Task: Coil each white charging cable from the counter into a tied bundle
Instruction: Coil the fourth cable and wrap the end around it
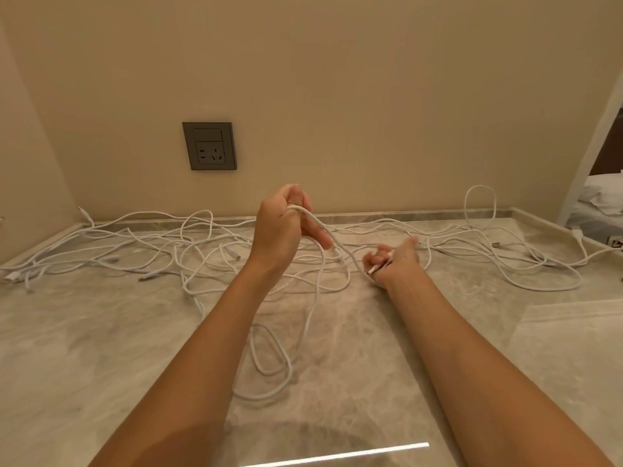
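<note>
Coiling barely begun: no tied bundle shows on the counter (84,332).
Your left hand (281,224) curls round a loop of one white cable (308,318), your right hand (392,261) grips a plug end; slack trails below. Other cables (175,256) sprawl loose along the wall. No readable writing, even on the socket (209,145).

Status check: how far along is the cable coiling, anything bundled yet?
Done: no tied bundle shows on the marble counter. In hand: the left hand grips a loop of one white cable, its slack trailing in loose turns on the counter, while the right hand holds a plug end. Left: coiling and tying this one, then the tangle of loose cables along the wall.
</note>
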Action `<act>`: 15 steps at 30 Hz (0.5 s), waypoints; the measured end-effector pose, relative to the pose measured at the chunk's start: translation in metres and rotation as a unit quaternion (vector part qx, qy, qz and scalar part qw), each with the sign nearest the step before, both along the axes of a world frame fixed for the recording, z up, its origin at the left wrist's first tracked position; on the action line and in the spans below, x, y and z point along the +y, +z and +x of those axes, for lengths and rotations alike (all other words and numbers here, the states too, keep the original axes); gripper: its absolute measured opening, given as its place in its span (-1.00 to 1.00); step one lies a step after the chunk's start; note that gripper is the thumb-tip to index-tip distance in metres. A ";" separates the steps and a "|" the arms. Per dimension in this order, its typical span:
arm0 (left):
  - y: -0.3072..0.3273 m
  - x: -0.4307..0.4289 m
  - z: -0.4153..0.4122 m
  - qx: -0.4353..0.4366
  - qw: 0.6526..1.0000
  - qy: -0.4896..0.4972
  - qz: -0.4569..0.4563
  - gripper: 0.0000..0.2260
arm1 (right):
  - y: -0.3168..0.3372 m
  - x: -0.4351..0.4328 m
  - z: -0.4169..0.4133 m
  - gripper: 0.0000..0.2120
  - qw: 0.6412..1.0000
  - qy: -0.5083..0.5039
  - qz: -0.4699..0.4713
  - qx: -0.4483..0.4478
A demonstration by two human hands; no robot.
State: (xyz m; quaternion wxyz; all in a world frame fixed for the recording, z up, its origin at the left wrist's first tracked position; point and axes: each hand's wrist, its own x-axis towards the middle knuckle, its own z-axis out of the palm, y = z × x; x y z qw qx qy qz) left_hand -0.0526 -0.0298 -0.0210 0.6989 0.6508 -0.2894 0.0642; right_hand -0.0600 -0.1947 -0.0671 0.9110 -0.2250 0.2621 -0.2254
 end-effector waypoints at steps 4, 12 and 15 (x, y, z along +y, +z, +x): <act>-0.001 -0.002 0.000 0.024 0.999 -0.037 -0.028 -0.66 | -0.002 -0.012 0.000 -0.46 0.995 -0.087 0.032 -0.020; 0.000 0.003 0.010 0.011 0.999 0.038 -0.034 -0.67 | 0.008 0.035 0.002 -0.29 0.747 0.164 -0.633 0.119; -0.001 0.006 0.019 0.029 0.996 0.069 -0.042 -0.68 | 0.006 0.046 -0.005 -0.21 0.713 0.373 -0.590 0.061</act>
